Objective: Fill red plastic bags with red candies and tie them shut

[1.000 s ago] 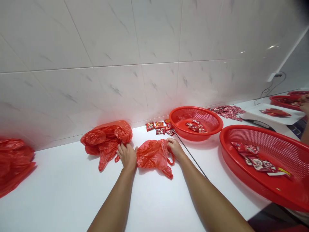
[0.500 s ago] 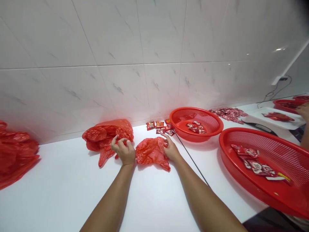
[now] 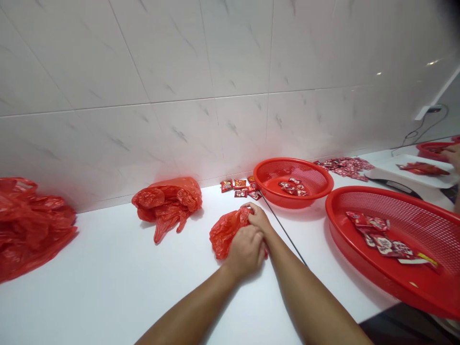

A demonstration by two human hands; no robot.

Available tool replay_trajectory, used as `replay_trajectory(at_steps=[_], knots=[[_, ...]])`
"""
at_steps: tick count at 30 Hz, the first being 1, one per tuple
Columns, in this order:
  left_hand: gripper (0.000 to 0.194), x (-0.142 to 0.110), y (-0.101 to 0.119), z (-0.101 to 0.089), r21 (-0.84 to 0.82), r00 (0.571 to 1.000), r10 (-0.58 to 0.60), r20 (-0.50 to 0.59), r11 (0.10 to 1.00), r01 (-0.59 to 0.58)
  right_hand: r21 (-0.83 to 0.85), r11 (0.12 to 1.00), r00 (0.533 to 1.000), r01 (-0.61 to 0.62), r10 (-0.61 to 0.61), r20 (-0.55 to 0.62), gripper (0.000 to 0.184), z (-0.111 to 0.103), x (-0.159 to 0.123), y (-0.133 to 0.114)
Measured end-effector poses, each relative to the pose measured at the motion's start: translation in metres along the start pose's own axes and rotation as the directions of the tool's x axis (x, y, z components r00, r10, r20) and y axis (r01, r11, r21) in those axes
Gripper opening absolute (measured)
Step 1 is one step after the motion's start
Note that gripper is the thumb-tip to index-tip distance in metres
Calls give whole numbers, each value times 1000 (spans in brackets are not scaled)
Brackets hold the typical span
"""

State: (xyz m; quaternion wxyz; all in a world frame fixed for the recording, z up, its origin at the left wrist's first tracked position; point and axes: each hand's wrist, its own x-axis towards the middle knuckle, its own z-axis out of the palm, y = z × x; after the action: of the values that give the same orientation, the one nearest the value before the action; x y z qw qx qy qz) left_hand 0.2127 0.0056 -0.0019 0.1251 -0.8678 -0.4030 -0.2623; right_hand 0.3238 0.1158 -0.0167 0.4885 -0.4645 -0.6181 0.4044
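At the near middle of the white tabletop (image 3: 125,287), where I stand watching, both hands are on one crumpled red plastic bag (image 3: 223,235). Left hand (image 3: 246,251): crosses by the right wrist, fingers curled, apparently clamped on the bag's right part; film shows on either side of the fist. Right hand (image 3: 258,218): fingers bent at the bag's upper right edge; thumb hidden, so I cannot tell whether it pinches.

Handling, judged by eye: thin film, soft and limp, probably very light unless it contains something I cannot see. Likely slippery and easily torn by a single fingertip. Best hold: a gathered fold, taken with several fingers.

Near right: large red perforated basket (image 3: 406,211) with foil packets (image 3: 383,239) on its floor. Further back, left: bulky red bag heap (image 3: 36,230), then a smaller bag bundle (image 3: 168,201) near the wall. Beyond the hands: small snack sachets (image 3: 240,184), just beside a smaller round basket (image 3: 287,200). Farther right: loose packet pile (image 3: 347,167), white tray (image 3: 388,165), another person's hand (image 3: 452,154) at the edge. Behind everything: marbled wall tiles (image 3: 233,57).
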Motion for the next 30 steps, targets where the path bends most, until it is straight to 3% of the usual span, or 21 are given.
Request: replay_trajectory(at_steps=[5, 8, 10, 14, 17, 20, 22, 24, 26, 30], knots=[[24, 8, -38, -11, 230, 955, -280, 94, 940, 253, -208, 977, 995, -51, 31, -98, 23, -8, -3, -5], [29, 9, -46, -22, 338, 911, -400, 102, 875, 346, -325, 943, 990, -79, 38, -133, 36, -11, -5, -11], [43, 7, -53, -34, 395, 883, -458, 103, 834, 386, -382, 920, 986, -87, 24, -167, 47, -14, -5, -14], [59, -12, -70, -62, 486, 842, -528, 115, 768, 416, -434, 900, 983, -41, -42, -178, 59, -18, -3, -21], [53, -33, -71, -71, 453, 864, -485, 137, 806, 381, -423, 905, 990, 34, -88, -108, 56, -15, -4, -26], [44, -52, -57, -65, 269, 926, -344, 158, 917, 294, -373, 919, 991, 129, -128, 28, 33, -6, -11, -32], [45, -61, -47, -57, 160, 942, -302, 147, 947, 279, -329, 924, 977, 196, -157, 143, 19, 1, -18, -38], [48, -66, -42, -53, 110, 924, -356, 138, 933, 343, -292, 923, 954, 249, -182, 238, 25, 7, -25, -44], [50, -70, -44, -53, 108, 878, -455, 147, 890, 443, -271, 921, 935, 280, -198, 294, 32, 10, -31, -50], [45, -75, -59, -65, 134, 795, -572, 201, 820, 556, -291, 912, 932, 289, -198, 304, 29, 7, -36, -59]])
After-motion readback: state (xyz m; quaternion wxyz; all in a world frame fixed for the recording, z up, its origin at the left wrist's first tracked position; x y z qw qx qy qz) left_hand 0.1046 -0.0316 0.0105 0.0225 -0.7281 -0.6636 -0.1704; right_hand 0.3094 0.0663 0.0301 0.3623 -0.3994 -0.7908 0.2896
